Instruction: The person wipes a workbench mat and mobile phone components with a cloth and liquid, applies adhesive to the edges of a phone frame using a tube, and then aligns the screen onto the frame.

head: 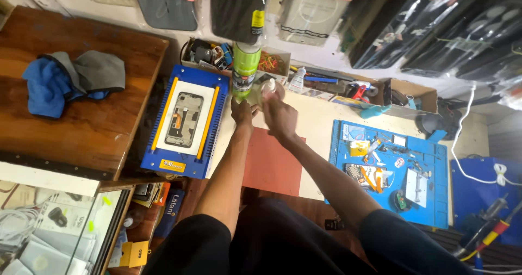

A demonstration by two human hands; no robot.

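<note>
Bottle (270, 88), small and pale, stands at the back of the bench just beside a tall green can (245, 68). The right hand (280, 117) is on it, fingers curled around its lower part, so most of it is hidden. It looks like light plastic, likely a little squeezable and smooth, so a grip around the body, low and firm without crushing, would suit it better than a pinch at the cap. The left hand (242, 112) is at the foot of the can, fingers closed on its base; the can looks stiff metal, taller and probably heavier, and apt to tip if held only at the bottom.

Below the hands lies a red mat (272, 169) on the bench. To the left sits a blue heating plate (185, 120) with a phone frame (184, 118) between yellow rails. To the right a blue work mat (429, 199) carries small parts and tools. A cloth (65, 79) lies on the wooden table (81, 133) at far left.
</note>
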